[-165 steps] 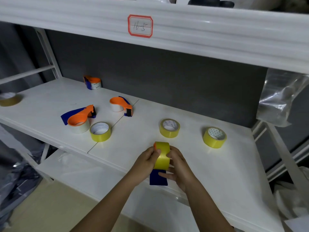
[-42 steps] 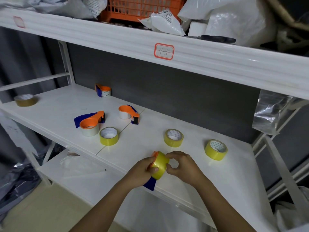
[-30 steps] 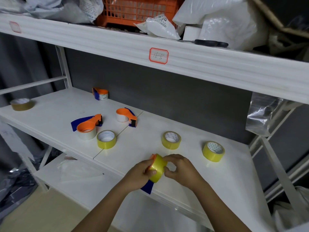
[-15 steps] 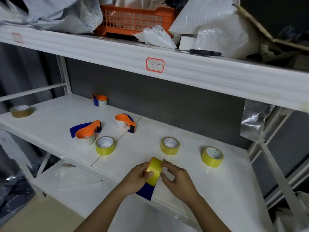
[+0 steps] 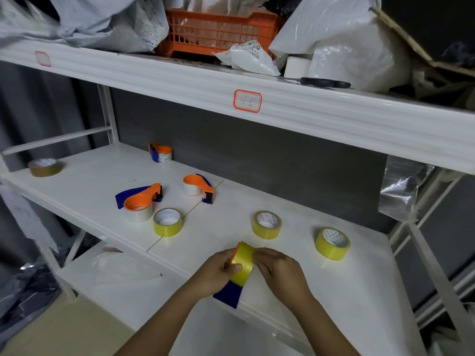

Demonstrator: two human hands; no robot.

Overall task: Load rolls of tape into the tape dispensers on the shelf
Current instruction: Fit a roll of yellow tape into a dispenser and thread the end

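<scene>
Both your hands are up over the front edge of the shelf [image 5: 334, 299], working one item. Your left hand [image 5: 218, 272] has its grip wrapped round the yellow tape roll [image 5: 243, 263], thumb on the tape face; roll's held on edge, w/ an orange rim showing on its left side and the blue dispenser handle [image 5: 228, 294] sticking out below. Your right hand [image 5: 279, 271] pinches the roll's right side, fingers curled at it. Can't tell if the roll is fully seated in the dispenser.

Around you on the shelf: spare yellow roll [image 5: 266, 224] lying flat just behind your hands, another yellow roll [image 5: 332, 243] flat toward the right edge, a third yellow roll [image 5: 167, 222] flat at the seam between the two shelf boards. Just left of that one, touching or nearly so, an orange-and-blue dispenser [image 5: 138, 202] w/ a whitish roll in it. Second loaded dispenser [image 5: 198, 187] sits behind, near the seam; a third dispenser [image 5: 160, 152] is at the back edge by the dark wall. Brown roll [image 5: 45, 167] far off at the left edge.

Nothing lies between your hands and the spare rolls. Upper shelf overhead carries an orange basket [image 5: 218, 32], plastic bags [image 5: 341, 39], scissors [image 5: 323, 82], and a red-bordered label [image 5: 247, 100] on its front lip. Clear bag [image 5: 403, 188] hangs at the right post.
</scene>
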